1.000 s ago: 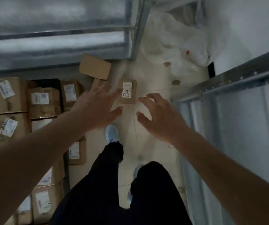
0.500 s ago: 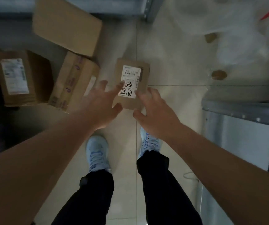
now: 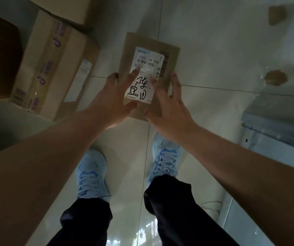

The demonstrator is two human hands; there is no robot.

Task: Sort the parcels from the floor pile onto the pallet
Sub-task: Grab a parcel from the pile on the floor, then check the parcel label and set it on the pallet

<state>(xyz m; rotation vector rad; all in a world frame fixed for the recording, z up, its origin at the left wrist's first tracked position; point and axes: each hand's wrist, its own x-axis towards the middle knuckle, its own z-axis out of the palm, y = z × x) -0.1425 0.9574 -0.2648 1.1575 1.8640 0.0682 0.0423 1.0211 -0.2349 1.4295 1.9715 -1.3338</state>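
Observation:
A small flat brown parcel (image 3: 151,44) with a white shipping label and black handwriting lies on the tiled floor just ahead of my feet. My left hand (image 3: 114,102) reaches over its left half, fingers spread and straight, fingertips over the label. My right hand (image 3: 167,105) reaches over its right half, fingers spread along the right edge. Neither hand is curled around the parcel. I cannot tell whether the fingers touch it. No pallet is in view.
A larger cardboard box (image 3: 54,59) with purple print lies tilted on the floor to the left, with more cardboard behind it. A metal rack base (image 3: 275,128) stands at the right. Brown cardboard scraps (image 3: 275,78) lie at the upper right. My blue shoes (image 3: 92,174) stand below the parcel.
I have stepped up and bent down over the parcel, so it looks much larger. Both hands have moved from short of it to over its two halves.

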